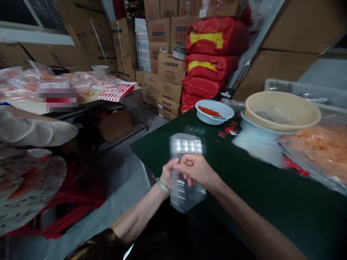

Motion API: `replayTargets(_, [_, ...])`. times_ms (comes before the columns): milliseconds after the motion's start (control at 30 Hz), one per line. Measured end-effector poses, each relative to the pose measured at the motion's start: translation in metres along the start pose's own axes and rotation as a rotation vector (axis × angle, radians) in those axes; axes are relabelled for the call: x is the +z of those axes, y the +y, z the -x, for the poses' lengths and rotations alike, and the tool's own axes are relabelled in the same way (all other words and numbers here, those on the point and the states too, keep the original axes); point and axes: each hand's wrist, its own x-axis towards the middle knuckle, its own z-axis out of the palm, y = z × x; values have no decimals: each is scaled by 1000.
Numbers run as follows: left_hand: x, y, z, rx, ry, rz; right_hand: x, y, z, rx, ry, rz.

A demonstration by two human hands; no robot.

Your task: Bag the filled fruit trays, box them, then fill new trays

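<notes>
A blurred stack of clear plastic trays with rows of compartments (187, 146) is held upright in front of me, over the near edge of the green table. My left hand (167, 173), with a pale green bangle on its wrist, is closed on the stack's left side. Across the middle of the stack, my right hand (193, 168) is closed, its thumb and fingertips pinched together next to my left thumb. What lies between those fingertips I cannot make out. Another clear plastic tray (194, 130) lies on the table just behind the stack.
On the green table (230, 195) are a pale blue basin of orange-red pieces (214, 116), red packets (230, 128), a cream basin (282, 119) and bagged orange food (320, 148). Left, a person's sleeve (40, 126) is beside another table. Cartons (170, 68) and red bundles (208, 68) stand behind.
</notes>
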Motion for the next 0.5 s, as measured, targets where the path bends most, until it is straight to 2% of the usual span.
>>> replayTargets(67, [4, -1, 6, 66, 0, -69, 3, 1, -7, 21, -77, -86])
replayTargets(133, [7, 0, 9, 107, 22, -101, -5, 4, -12, 43, -136, -149])
replayTargets(267, [10, 4, 12, 115, 26, -98, -13, 1, -10, 101, -162, -125])
replayTargets(333, [9, 5, 14, 78, 52, -57, -4, -4, -4, 91, -89, 26])
replayTargets(367, [8, 5, 15, 57, 84, -18, 4, -6, 0, 45, -6, 151])
replayTargets(433, [3, 4, 18, 17, 144, 88, 18, -10, 7, -101, 162, 431])
replayTargets(500, [-4, 1, 21, -17, 168, 195, 25, -18, 16, -235, 231, 563])
